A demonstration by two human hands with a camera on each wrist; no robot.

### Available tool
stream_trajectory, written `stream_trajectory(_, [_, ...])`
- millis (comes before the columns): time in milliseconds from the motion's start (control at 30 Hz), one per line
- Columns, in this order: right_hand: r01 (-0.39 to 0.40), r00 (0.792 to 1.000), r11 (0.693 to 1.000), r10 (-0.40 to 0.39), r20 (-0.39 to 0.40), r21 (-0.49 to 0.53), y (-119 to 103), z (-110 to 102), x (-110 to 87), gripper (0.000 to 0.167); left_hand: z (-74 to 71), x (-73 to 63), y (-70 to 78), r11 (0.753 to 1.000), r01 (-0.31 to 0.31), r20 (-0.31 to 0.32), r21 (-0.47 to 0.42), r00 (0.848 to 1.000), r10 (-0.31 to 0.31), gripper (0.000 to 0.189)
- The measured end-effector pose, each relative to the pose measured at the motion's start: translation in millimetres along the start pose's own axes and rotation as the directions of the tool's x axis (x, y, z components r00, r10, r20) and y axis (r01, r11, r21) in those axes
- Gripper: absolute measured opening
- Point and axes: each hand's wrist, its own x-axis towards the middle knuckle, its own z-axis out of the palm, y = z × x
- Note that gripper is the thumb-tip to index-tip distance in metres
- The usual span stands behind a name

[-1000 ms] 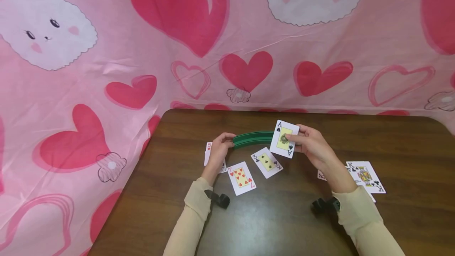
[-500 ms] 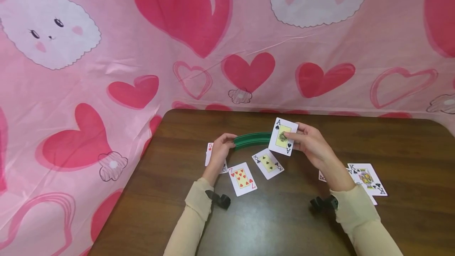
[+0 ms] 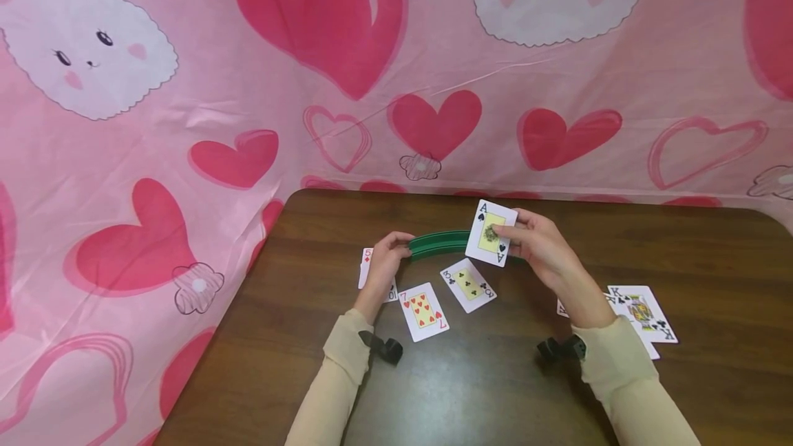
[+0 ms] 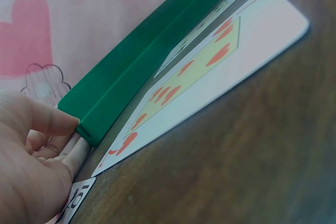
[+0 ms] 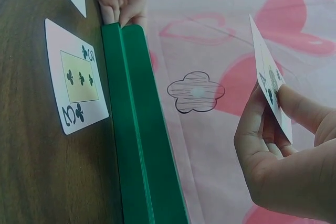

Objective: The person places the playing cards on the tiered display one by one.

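A curved green card holder [image 3: 438, 243] stands near the far side of the table. My left hand [image 3: 385, 261] pinches its left end between thumb and fingers, as the left wrist view shows. My right hand [image 3: 545, 248] holds an ace of spades [image 3: 489, 232] by its right edge, thumb on the face. The ace is up off the table and hides part of the holder in the head view; in the right wrist view the card [image 5: 270, 80] is apart from the holder. Before the holder lie a three of clubs [image 3: 468, 285] and a seven of hearts [image 3: 424, 312], face up.
A red five [image 3: 365, 268] and a black ten [image 3: 392, 293] lie partly under the left hand. Several overlapping cards with a king of clubs [image 3: 644, 314] on top lie by the right forearm. A pink heart-patterned cloth [image 3: 297, 150] hangs behind the wooden table [image 3: 458, 384].
My right hand has moved slightly left and away from me with the ace. The left hand stays at the holder's end. The head view has shifted a little.
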Motion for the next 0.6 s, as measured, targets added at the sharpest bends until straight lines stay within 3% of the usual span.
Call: stream_trajectory(600, [0.002,1.0,1.0,-0.003,0.015,0.027,-2.3,3.7,7.2,0.017,0.2,2.1,-2.4,1.0,-0.016,-0.004,0.02,1.0,0.016,0.023])
